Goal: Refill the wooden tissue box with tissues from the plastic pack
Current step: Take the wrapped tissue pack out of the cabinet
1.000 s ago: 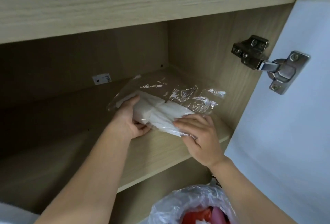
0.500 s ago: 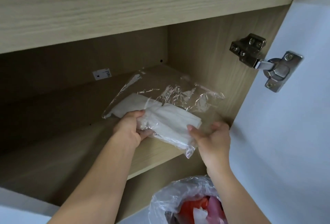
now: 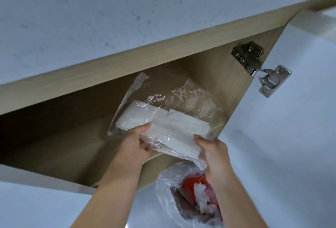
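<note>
While reaching up into an open wooden cabinet (image 3: pixel 209 67), the left hand (image 3: pixel 134 144) and right hand (image 3: pixel 214 155) grip a crinkled clear plastic pack (image 3: pixel 169 118) of white folded tissues (image 3: pixel 174 129) at centre frame; a steel hinge (image 3: pixel 261 67) sits at two o'clock.

Plastic pack (image 3: pixel 163 118) at the cupboard shelf (image 3: pixel 160 155) edge.
Left hand (image 3: pixel 134 146) grips its left end, right hand (image 3: pixel 212 153) its right; bag (image 3: pixel 174 191) below.
</note>
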The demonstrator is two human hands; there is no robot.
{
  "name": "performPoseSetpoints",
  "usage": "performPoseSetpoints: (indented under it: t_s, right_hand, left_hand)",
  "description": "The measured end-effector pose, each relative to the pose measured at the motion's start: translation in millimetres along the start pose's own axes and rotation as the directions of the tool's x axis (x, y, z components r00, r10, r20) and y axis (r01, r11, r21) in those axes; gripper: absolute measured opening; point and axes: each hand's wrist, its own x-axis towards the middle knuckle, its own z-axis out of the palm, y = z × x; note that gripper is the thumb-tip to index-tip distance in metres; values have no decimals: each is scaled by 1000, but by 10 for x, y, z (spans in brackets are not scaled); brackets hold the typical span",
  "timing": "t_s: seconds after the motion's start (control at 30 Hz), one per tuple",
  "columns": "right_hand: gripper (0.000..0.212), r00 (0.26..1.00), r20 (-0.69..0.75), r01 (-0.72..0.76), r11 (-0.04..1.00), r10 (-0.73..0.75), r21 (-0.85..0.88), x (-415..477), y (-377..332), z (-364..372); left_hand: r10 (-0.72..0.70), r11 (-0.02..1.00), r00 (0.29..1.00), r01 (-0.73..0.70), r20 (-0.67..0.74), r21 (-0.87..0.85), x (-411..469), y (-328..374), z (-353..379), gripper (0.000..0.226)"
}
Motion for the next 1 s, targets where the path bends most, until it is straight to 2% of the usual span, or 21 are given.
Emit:
performPoseSetpoints:
  t_s: [0.13, 0.2, 0.23, 0.3, 0.37, 0.5, 0.57, 0.67, 0.8, 0.9, 1.0]
  right_hand:
    - [58, 998, 62, -19, 996, 14, 90, -324, -134, -31]
    - [35, 998, 63, -3, 994, -4, 110, -434, -193, -117]
    - [23, 996, 85, -3, 993, -8, 119, -497, -230, -173]
    - [19, 990, 141, 1, 994, -16, 108, -659, -353, -249]
    - [16, 986, 168, -1, 995, -16, 99, -853, -483, -302]
    - [25, 988, 144, 33, 995, -47, 95, -1192, -747, -397]
    - [34, 987, 149, 43, 995, -56, 92, -1395, -893, -469]
    - [23, 992, 114, 47, 995, -56, 86, -1727, -1093, -598]
    - [16, 993, 95, 64, 995, -72, 79, -2122, -1390, -766]
    - [27, 987, 110, 106, 992, -113, 68, -2396, -1695, -815]
    - [13, 971, 125, 193, 978, -202, 81, -2565, -2055, -797]
  left_hand:
    - [-86, 991, 993, 93, 76, -95, -140, -58, -100, 21]
    - [-122, 979, 987, 137, 101, -153, -268, -78, -141, 29]
    - [-143, 971, 983, 162, 117, -174, -338, -88, -169, 42]
    - [-166, 966, 977, 189, 137, -176, -520, -79, -188, 68]
    - [-179, 967, 968, 205, 175, -150, -737, -72, -178, 82]
    - [-194, 968, 967, 215, 163, -128, -1256, -60, -77, 64]
    - [-220, 968, 968, 232, 122, -95, -1574, -53, -21, 41]
    - [-238, 969, 967, 243, 89, -48, -2058, -61, 65, 6]
    - [-272, 959, 957, 278, 97, -54, -2586, -103, 144, 5]
    - [-289, 949, 949, 302, 128, -91, -2985, -51, 272, 4]
    - [-274, 949, 949, 293, 156, -120, -3337, 121, 475, 8]
